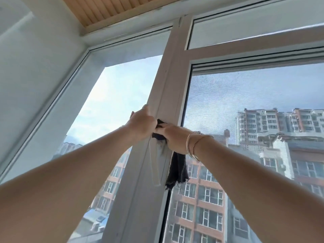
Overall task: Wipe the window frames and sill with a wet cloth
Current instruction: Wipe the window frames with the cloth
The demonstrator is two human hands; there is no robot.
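While both hands work the mullion (168, 81), frame-wiping is under way. Right hand (175, 137) grips the dark cloth (178, 171); left hand (142, 122) curls round the mullion's edge. Next, probably, slide the cloth along it.

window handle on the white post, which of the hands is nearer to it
Right. The right hand presses the dark cloth against the post just beside the window handle. The left hand grips the post's edge higher up, farther from it.

Smooth white plastic-looking window frame (164, 81), dark frayed cloth (178, 171), fine mesh screen (245, 95), ribbed wood-look ceiling (108, 9).
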